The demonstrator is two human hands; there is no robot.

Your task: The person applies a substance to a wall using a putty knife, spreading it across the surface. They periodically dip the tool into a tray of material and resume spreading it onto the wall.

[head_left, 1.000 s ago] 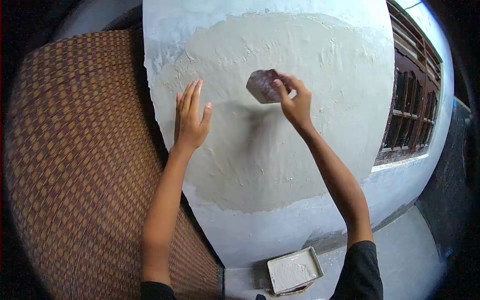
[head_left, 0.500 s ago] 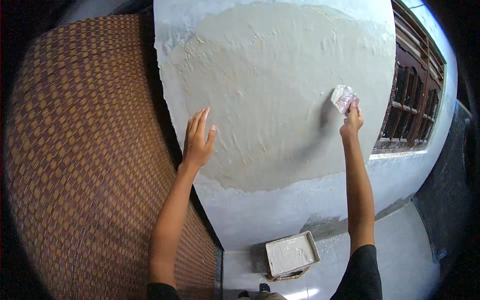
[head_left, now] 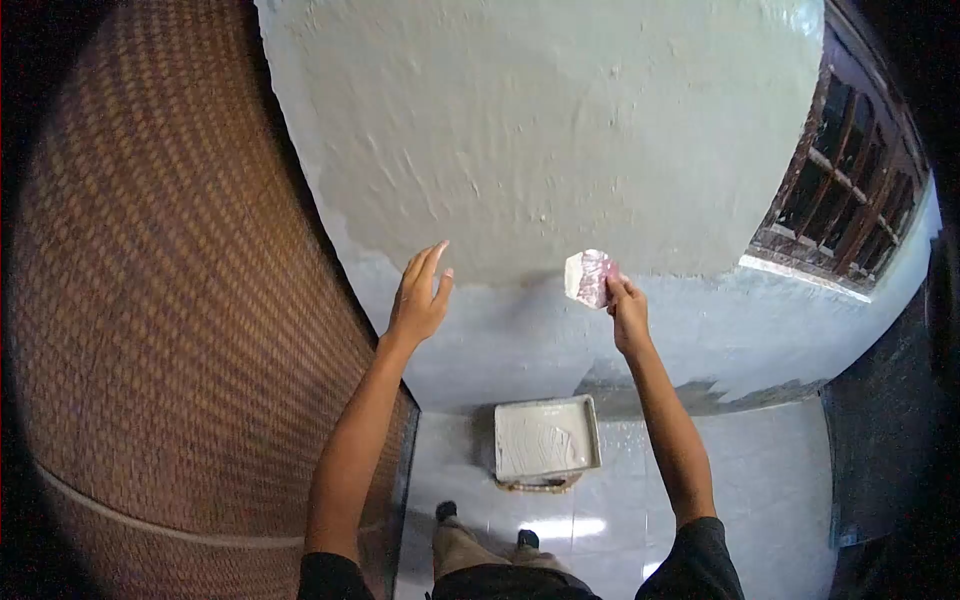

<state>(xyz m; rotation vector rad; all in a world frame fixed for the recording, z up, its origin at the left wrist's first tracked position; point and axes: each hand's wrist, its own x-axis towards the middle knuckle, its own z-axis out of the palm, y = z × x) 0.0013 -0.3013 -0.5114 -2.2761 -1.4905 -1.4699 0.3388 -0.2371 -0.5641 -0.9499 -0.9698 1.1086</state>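
A flat, many-sided scraper (head_left: 591, 279), smeared with white putty, is gripped at its right edge by my right hand (head_left: 629, 314). It overlaps the lower edge of the putty coat (head_left: 560, 150) on the wall, with a shadow to its left. My left hand (head_left: 420, 297) is empty and raised, fingers stretched and thumb apart, near the wall's left side. Below both hands, a rectangular tray (head_left: 597, 432) of creamy white putty (head_left: 540, 440) rests on a support close to the foot of the wall.
A woven brown mat partition (head_left: 180, 300) stands along the left. At the right, a barred window (head_left: 840, 180) with a pale sill is set in the wall. Glossy tiles (head_left: 630, 500) cover the floor, where my feet stand near the tray.
My right hand has moved down and left with the scraper, from the upper coat to its lower edge. My view has tipped downward, showing more floor and my legs. My left hand stays open.
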